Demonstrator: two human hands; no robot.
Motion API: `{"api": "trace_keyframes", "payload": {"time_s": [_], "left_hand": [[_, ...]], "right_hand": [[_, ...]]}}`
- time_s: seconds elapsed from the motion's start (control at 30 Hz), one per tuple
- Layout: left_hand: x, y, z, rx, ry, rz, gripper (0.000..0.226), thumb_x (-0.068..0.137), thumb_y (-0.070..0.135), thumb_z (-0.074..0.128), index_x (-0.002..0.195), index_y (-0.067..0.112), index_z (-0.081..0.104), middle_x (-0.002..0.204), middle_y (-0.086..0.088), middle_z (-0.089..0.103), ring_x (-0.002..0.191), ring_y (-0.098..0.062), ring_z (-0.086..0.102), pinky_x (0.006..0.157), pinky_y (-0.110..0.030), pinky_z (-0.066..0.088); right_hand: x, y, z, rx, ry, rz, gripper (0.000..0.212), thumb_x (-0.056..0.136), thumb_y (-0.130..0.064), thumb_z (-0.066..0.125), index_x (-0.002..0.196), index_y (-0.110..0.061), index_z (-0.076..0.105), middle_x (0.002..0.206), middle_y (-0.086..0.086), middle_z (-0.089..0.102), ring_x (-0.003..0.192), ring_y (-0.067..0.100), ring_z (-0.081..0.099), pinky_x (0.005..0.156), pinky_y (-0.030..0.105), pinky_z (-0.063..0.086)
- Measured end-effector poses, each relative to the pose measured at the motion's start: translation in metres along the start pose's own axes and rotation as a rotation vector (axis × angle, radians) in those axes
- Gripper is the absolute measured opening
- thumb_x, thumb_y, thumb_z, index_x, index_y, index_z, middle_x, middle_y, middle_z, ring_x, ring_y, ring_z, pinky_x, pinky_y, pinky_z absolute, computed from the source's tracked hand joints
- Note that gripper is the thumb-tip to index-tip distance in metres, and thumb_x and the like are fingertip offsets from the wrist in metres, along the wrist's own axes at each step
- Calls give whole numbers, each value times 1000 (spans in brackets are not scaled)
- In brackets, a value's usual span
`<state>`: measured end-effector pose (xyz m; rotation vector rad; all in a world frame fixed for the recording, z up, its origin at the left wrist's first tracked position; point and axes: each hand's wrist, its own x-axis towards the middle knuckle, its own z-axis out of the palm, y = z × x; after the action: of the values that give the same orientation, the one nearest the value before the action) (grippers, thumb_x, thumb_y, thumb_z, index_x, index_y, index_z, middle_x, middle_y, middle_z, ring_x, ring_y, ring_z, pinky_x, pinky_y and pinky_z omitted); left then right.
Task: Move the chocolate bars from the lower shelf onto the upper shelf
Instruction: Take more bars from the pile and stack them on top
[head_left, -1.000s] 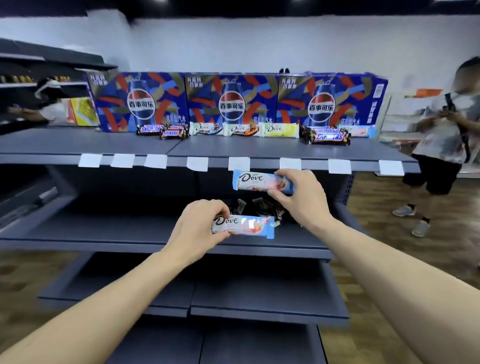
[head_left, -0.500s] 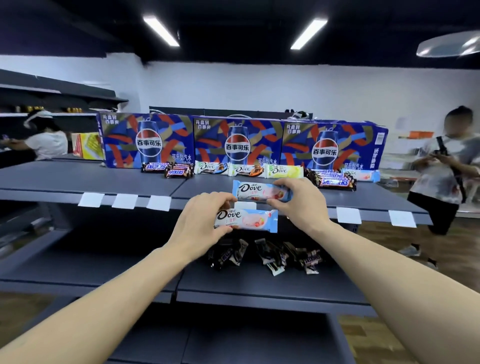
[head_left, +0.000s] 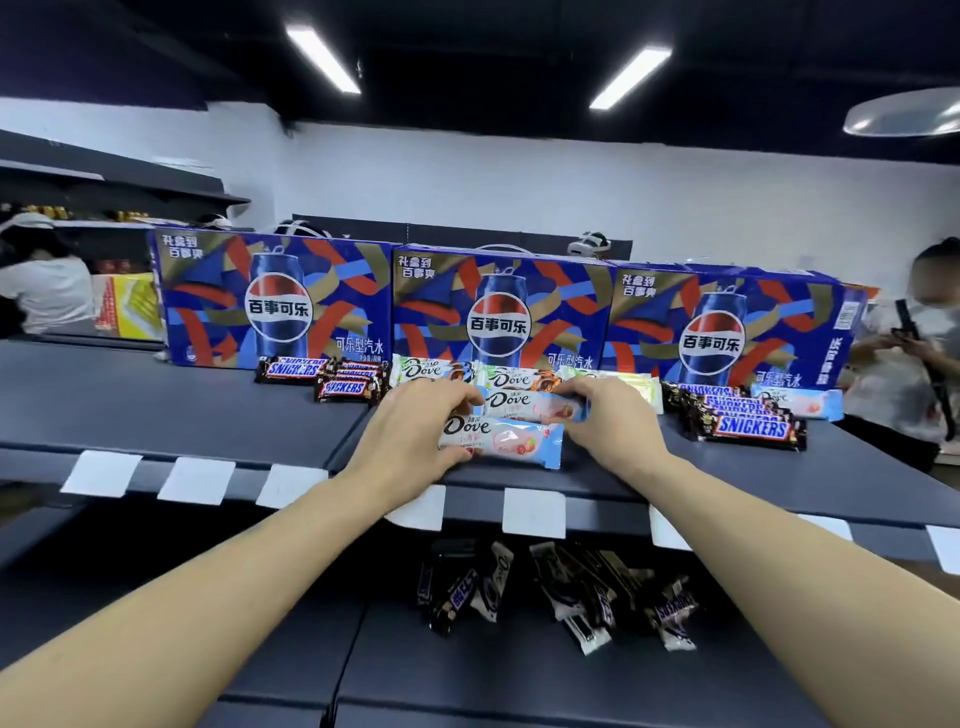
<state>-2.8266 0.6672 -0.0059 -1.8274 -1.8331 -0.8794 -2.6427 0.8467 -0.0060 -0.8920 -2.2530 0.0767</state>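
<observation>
Left hand (head_left: 415, 431) grips a pink chocolate bar (head_left: 501, 440) over the upper shelf (head_left: 156, 410). Right hand (head_left: 608, 423) grips a second bar (head_left: 535, 406) just behind it. Dark bars (head_left: 561, 587) lie on the lower shelf (head_left: 493, 670).

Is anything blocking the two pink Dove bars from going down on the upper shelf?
Nothing visible. The left hand holds the nearer Dove bar, the right hand the farther Dove bar, both over bare upper shelf in front of the Dove row.
</observation>
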Motion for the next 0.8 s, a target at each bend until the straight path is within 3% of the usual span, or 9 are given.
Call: {"api": "trace_keyframes", "payload": {"time_s": [0.13,0.4,0.6,0.8], "left_hand": [[22,-25,15,-1,-62,25,55,69,33,83,117,28,57,108,16,62,103,-8,55,96,-26,39],[52,-47,27,9,-47,13,52,69,33,83,115,27,59,109,14,64,101,-8,56,91,-23,41],[71,-53,29,28,5,-69,48,72,32,81,114,25,58,106,11,63,96,-13,56,85,-31,45],[69,-49,40,-17,-48,-95,47,74,32,80,114,28,57,109,14,62,100,-11,56,90,-35,46]], "right_hand": [[20,8,16,-29,-40,7,34,81,-22,66,115,-26,68,106,-1,70,103,23,57,73,28,40],[53,29,26,-11,-49,-26,34,78,-43,72,109,-31,69,100,-8,71,96,18,61,76,31,49],[70,55,14,-6,54,62,40,78,-51,73,113,-30,68,96,-7,70,92,14,59,64,28,39],[77,64,17,-18,63,86,45,76,-57,72,114,-33,67,92,-10,66,93,14,58,64,29,40]]}}
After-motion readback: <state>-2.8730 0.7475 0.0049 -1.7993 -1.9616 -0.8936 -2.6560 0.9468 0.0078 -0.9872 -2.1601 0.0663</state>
